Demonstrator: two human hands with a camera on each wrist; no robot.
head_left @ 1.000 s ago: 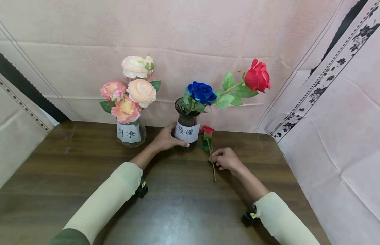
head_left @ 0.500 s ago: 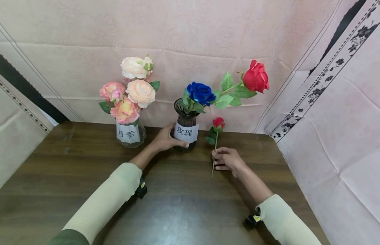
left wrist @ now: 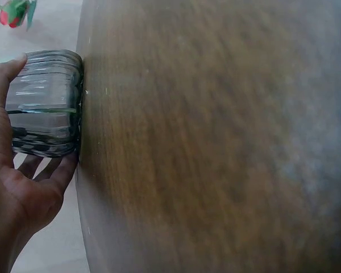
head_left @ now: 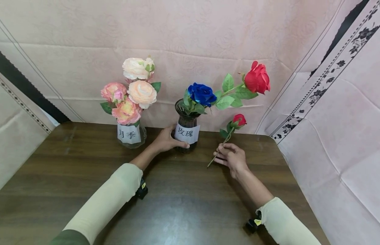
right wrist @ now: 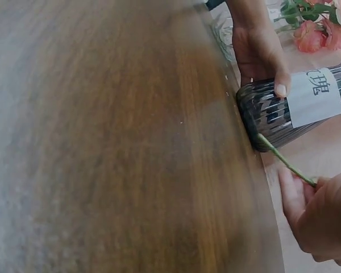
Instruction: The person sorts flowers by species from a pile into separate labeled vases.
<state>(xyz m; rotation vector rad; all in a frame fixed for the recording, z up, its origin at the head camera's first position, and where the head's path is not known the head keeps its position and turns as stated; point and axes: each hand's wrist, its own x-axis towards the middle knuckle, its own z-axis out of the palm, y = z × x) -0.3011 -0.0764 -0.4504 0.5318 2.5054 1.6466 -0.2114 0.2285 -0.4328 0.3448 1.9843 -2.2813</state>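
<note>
My left hand (head_left: 166, 139) grips the lower part of a dark glass vase (head_left: 187, 119), its thumb across the front below a white paper label. The vase holds a blue rose (head_left: 202, 94) and a tall red rose (head_left: 257, 77) that leans out to the right. To the right of the vase, my right hand (head_left: 233, 157) pinches the stem of a small red rose (head_left: 239, 119) between thumb and fingers. That rose tilts, bloom up to the right and bare stem end down to the left. In the right wrist view the stem (right wrist: 287, 161) overlaps the vase's base.
A clear glass vase (head_left: 143, 134) with a white label stands left of the left hand, full of pink and cream flowers (head_left: 134, 90). All stands near the back edge of the brown wooden table (head_left: 165, 211). Pale pink cloth (head_left: 190, 27) hangs behind.
The right hand has lifted the small red rose off the table beside the vase and turned it, so the bloom has swung up and right. The left hand and vase stay put.
</note>
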